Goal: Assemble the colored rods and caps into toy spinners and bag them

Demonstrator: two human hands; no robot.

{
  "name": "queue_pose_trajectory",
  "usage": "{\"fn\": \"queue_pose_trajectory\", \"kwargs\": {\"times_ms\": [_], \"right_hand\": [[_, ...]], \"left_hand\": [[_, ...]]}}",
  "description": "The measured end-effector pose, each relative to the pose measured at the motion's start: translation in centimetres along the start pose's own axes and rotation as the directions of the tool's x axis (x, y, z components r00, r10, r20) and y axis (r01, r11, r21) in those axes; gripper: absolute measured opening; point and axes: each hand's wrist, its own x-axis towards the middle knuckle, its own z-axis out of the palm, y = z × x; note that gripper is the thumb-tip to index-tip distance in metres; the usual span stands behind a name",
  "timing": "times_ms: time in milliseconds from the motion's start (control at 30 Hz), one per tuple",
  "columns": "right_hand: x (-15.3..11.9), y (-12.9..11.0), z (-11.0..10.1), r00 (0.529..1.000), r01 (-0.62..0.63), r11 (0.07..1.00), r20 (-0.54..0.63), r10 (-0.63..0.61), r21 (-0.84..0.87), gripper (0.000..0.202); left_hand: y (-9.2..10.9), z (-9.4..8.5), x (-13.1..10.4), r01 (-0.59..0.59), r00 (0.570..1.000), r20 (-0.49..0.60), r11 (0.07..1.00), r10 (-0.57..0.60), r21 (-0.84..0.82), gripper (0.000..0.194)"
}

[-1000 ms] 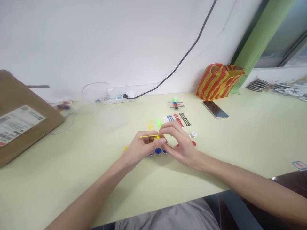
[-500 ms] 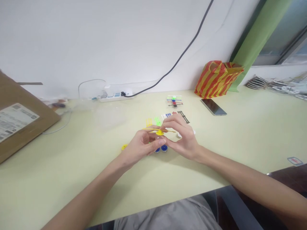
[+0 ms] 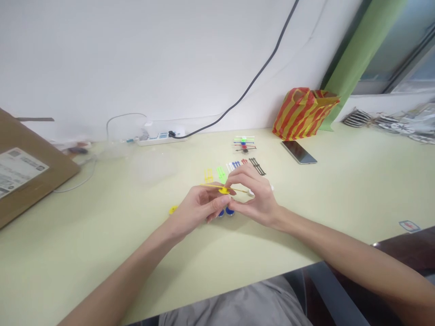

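Observation:
Between my two hands is a yellow plastic piece point(image 3: 224, 190) with a round hub and long thin arms. My left hand point(image 3: 199, 203) is closed round its underside, thumb in front. My right hand point(image 3: 255, 192) has its fingertips closed at the hub's right side. Beneath my hands lie blue round pieces point(image 3: 230, 211), and a yellow round piece point(image 3: 173, 209) is left of my left hand. Behind are yellow strips point(image 3: 208, 174), green strips point(image 3: 221, 174), blue strips point(image 3: 236, 165) and black strips point(image 3: 257, 166).
Colored assembled pieces point(image 3: 244, 143) stand farther back. A phone point(image 3: 298, 152) and a striped bag point(image 3: 305, 114) are at right, a cardboard box point(image 3: 32, 170) at left. A power strip point(image 3: 161, 136) lies along the wall, near a clear plastic container point(image 3: 152, 165).
The camera view has shifted slightly. The yellow piece sits a little lower between my hands, and the clear part seen beneath it before is now mostly hidden by my fingers.

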Motion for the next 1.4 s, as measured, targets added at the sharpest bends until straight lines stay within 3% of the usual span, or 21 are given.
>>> {"fn": "queue_pose_trajectory", "kwargs": {"times_ms": [167, 333, 533, 700, 800, 1000, 1300, 1400], "right_hand": [[0.0, 0.0, 0.3, 1.0, 0.013, 1.0, 0.009, -0.013, 0.026, 0.016], [-0.2, 0.0, 0.7, 0.999, -0.035, 0.999, 0.029, 0.034, 0.001, 0.036], [-0.6, -0.3, 0.8, 0.997, 0.076, 0.993, 0.014, -0.078, 0.087, 0.059], [-0.4, -0.5, 0.7, 0.982, 0.178, 0.983, 0.056, -0.181, 0.046, 0.067], [0.1, -0.4, 0.5, 0.99, 0.119, 0.992, 0.076, -0.116, -0.033, 0.058], [0.7, 0.8, 0.2, 0.989, 0.081, 0.991, 0.13, -0.068, -0.104, 0.016], [0.3, 0.6, 0.8, 0.977, 0.098, 0.981, 0.205, -0.063, -0.167, 0.008], [1.4, 1.8, -0.2, 0.993, 0.081, 0.974, 0.102, -0.061, -0.211, 0.006]], "left_hand": [[-0.1, -0.1, 0.0, -0.015, 0.998, -0.058, 0.999, 0.017, 0.029, 0.042], [0.0, -0.1, 0.2, -0.032, 0.986, -0.163, 0.999, 0.037, 0.037, 0.038], [0.3, -0.9, 0.4, -0.027, 0.961, -0.275, 1.0, 0.03, 0.015, 0.038], [0.2, -0.9, 0.3, -0.073, 0.958, -0.26, 0.981, 0.119, 0.18, 0.03], [0.0, -0.4, 0.0, -0.08, 0.958, -0.247, 0.961, 0.147, 0.264, 0.027], [-0.3, -0.4, -0.1, -0.057, 0.966, -0.228, 0.958, 0.124, 0.282, 0.024], [-0.7, -0.4, 0.3, -0.058, 0.973, -0.193, 0.941, 0.128, 0.332, 0.022], [-0.9, -0.3, 0.3, -0.06, 0.952, -0.261, 0.933, 0.161, 0.354, 0.035]]}}
